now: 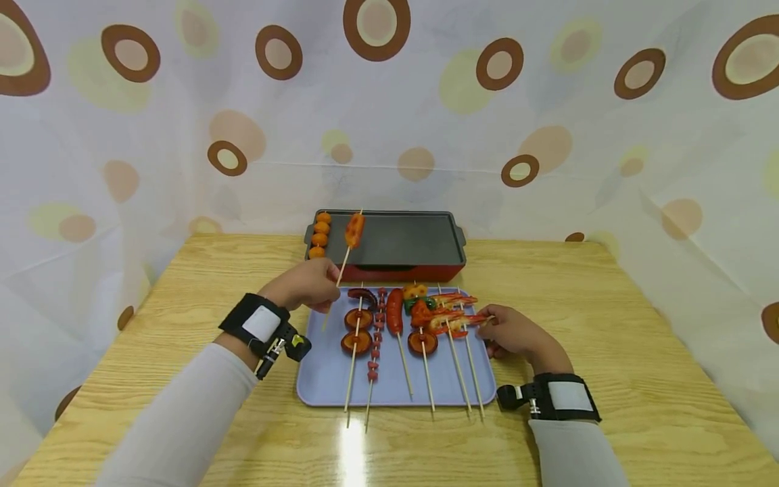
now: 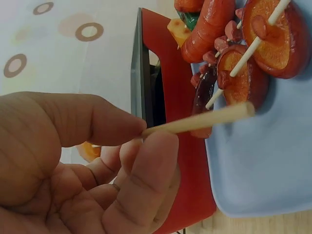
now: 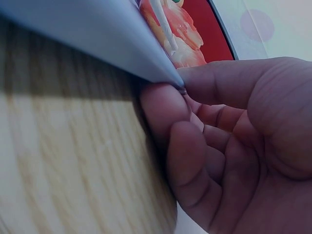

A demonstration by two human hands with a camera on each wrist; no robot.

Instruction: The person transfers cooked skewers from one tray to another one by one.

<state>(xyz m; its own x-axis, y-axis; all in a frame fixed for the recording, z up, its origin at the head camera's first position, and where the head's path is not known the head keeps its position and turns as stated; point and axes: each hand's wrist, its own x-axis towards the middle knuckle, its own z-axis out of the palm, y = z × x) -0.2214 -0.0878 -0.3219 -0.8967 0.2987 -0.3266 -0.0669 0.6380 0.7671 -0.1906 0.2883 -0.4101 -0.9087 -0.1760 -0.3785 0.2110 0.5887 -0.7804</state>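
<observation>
My left hand (image 1: 307, 284) pinches the wooden stick of a skewer (image 1: 355, 230) between thumb and fingers. An orange-brown, spotted piece of food sits at the skewer's upper end, tilted over the left part of the grill plate (image 1: 408, 237). In the left wrist view the bare stick end (image 2: 209, 119) points out over the tray. My right hand (image 1: 514, 335) grips the right rim of the light blue tray (image 1: 316, 385), thumb above and fingers below in the right wrist view. On the tray lie several skewers, among them a sausage (image 1: 395, 311), mushroom slices (image 1: 357, 343) and shrimp (image 1: 447, 323).
Along the grill's left side lies a skewer of orange balls (image 1: 320, 240). The grill's red front wall (image 1: 420, 274) stands just behind the tray. Several stick ends overhang the tray's front rim. A wooden table (image 1: 584, 291) carries everything, with a patterned curtain (image 1: 389, 101) behind.
</observation>
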